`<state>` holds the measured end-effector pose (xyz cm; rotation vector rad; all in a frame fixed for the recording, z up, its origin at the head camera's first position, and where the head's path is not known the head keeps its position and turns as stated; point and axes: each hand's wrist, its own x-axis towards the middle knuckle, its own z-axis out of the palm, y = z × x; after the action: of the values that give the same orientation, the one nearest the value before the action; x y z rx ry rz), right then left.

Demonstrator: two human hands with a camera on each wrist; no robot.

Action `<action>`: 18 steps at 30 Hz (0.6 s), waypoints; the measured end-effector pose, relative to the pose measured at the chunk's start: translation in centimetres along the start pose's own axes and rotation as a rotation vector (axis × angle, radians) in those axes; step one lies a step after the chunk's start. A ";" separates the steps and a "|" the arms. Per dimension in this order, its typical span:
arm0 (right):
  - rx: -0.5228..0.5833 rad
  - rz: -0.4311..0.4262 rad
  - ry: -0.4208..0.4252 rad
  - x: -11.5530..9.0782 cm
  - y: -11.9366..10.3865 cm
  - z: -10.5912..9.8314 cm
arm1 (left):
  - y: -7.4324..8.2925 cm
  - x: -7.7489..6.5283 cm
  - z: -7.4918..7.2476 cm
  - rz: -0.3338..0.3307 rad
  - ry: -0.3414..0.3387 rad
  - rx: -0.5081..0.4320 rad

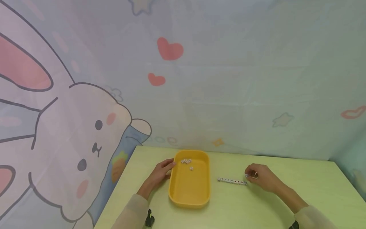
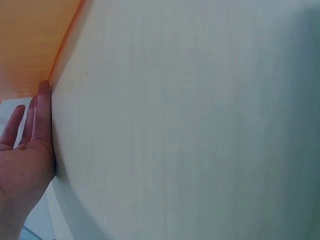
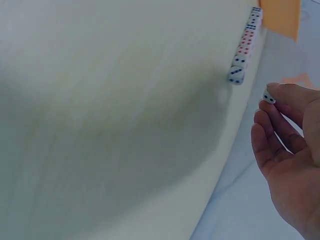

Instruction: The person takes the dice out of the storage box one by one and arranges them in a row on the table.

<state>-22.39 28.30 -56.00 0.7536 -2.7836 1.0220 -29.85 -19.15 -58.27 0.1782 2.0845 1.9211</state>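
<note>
Between thumb and fingertips, my right hand pinches a white die with dark blue pips. It is raised just off the near end of a row of white dice lying end to end on the table; red and blue pips show in the right wrist view. My left hand rests against the left side of a yellow tray, one fingertip at its rim. In the left wrist view its fingers look mostly straight beside the tray's wall. Several small dice lie inside the tray toward its far end.
The pale green table meets a hanging cloth printed with a rabbit, hearts and stars along its back edge. The tray stands left of the dice row. Black straps show at the sleeves.
</note>
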 end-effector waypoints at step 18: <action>-0.006 -0.010 -0.011 -1.5 1.9 2.0 | -0.3 0.1 -0.2 0.009 -0.005 0.005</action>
<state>-21.74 28.92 -59.01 0.7741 -2.7875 1.0101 -29.98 -19.36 -58.56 0.1929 2.0892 1.9184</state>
